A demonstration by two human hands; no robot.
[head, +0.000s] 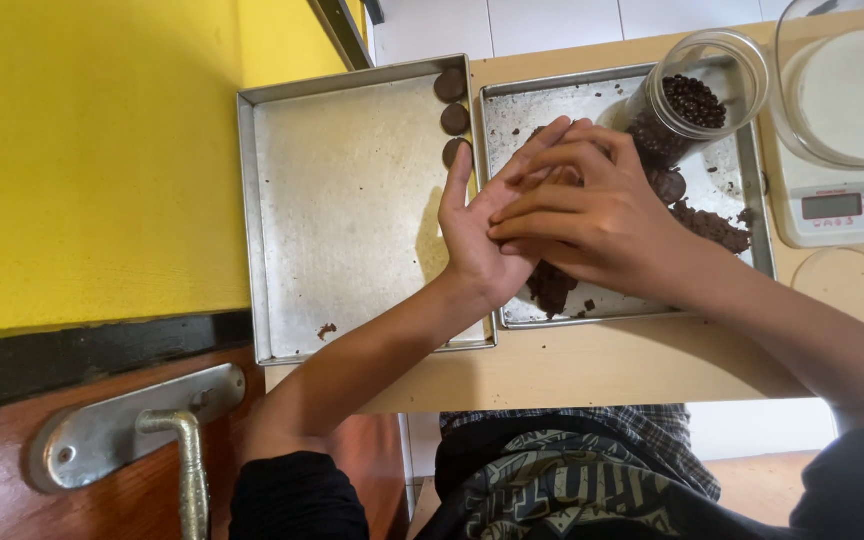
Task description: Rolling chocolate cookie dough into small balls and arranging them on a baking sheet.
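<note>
My left hand (477,225) lies palm up over the gap between two metal trays, and my right hand (592,210) presses flat across its palm. Whatever is between the palms is hidden. The left tray (282,200) carries three dark round dough pieces (454,118) along its far right edge. The right tray (512,110) holds lumps of dark chocolate dough (712,225) and crumbs. A clear plastic jar of chocolate chips (692,100) lies tilted on the right tray, just beyond my right hand.
A white kitchen scale (842,205) with a clear bowl (847,90) on it stands at the right. The trays sit on a light wooden table (602,365). A yellow wall (92,150) and a brown door with a metal handle (167,435) are at the left.
</note>
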